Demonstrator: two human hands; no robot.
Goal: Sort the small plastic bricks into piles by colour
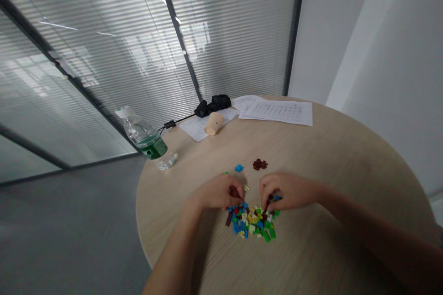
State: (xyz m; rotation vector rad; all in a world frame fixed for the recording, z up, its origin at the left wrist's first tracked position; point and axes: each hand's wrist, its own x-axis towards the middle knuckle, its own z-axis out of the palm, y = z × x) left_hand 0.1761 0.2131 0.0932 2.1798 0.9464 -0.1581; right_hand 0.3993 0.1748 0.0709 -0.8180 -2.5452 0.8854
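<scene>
A mixed heap of small toy building bricks [252, 222] in blue, green, yellow, cream, red and dark brown lies on the round wooden table [332, 156]. At the heap's upper left edge is my left hand [223, 191], fingers curled in and tips down at the bricks; what they grip is hidden. My right hand [282, 190] reaches in from the right, thumb and fingers pinched at the upper right of the heap. Something dark shows between its fingertips, too small to name. Beyond the hands sit a small group of dark brown bricks [260, 164] and a few blue bricks [239, 168].
A clear plastic bottle [145, 140] with a green label stands at the table's left edge. Toward the back lie a paper cup [214, 123] on its side, printed sheets [277, 111] and a black bundle [212, 105] with a cable. A blind-covered glass partition [238, 32] rises behind.
</scene>
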